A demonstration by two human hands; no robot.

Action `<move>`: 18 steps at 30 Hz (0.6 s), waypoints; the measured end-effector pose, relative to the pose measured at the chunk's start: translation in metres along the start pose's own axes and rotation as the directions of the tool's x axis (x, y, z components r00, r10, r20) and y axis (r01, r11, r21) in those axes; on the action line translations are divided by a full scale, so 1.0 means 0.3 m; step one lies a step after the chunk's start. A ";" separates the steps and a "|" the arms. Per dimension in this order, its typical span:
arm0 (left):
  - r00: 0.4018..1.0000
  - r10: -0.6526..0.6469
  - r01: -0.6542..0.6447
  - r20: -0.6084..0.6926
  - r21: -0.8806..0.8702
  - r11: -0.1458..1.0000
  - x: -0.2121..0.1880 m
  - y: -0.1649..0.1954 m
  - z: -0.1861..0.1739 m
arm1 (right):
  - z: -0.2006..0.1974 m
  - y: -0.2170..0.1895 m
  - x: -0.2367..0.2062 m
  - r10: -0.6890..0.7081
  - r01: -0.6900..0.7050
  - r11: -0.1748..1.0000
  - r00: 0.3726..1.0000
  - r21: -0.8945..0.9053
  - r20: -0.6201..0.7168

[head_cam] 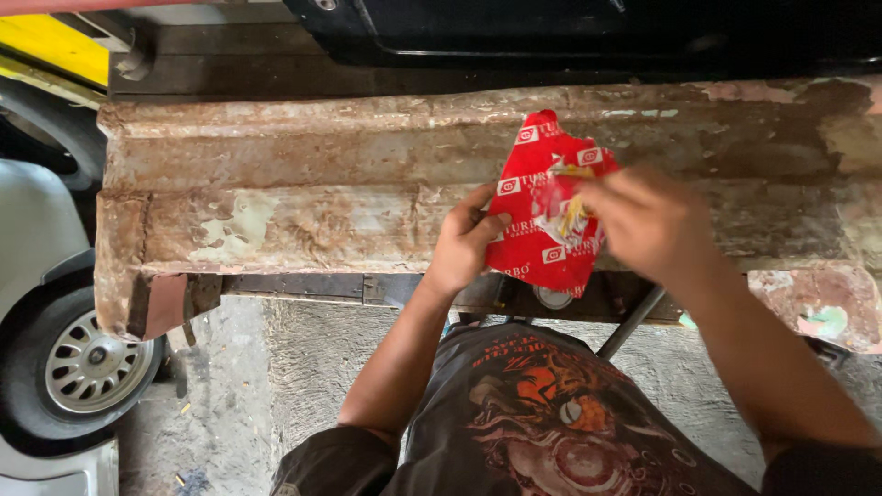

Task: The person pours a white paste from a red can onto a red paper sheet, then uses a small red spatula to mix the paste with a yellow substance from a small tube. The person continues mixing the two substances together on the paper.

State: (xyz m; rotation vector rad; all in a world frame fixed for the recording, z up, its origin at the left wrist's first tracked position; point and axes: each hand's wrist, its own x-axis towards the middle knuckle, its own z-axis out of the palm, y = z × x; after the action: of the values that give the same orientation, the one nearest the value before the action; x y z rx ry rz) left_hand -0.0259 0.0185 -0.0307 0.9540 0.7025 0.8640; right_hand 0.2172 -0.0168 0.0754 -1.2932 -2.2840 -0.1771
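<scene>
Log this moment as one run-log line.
left hand: grips red packet | right hand: at packet's top, blurred | under: rusty metal panel

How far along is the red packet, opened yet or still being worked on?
The red packet looks torn open along its top edge. The left hand grips its side while the right hand, blurred, is at its mouth near something yellowish. Nothing lies out on the rusty panel yet, so the contents seem still inside.

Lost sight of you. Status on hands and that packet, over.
Left hand grips red packet by its edge. Right hand at its open top, blurred. Rusty metal panel right behind; nothing blocking.
</scene>
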 end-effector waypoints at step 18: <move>0.979 0.154 -0.164 -0.136 -0.067 0.984 0.014 -0.068 0.018 | 0.100 -0.030 -0.051 -0.089 0.089 0.996 0.995 -0.001 -0.035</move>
State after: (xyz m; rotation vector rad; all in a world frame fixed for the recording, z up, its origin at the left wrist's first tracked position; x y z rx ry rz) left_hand -0.0133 0.0138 -0.0473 0.8983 0.7059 1.0954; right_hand 0.2053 -0.0229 0.0434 -1.1797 -2.3129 -0.2282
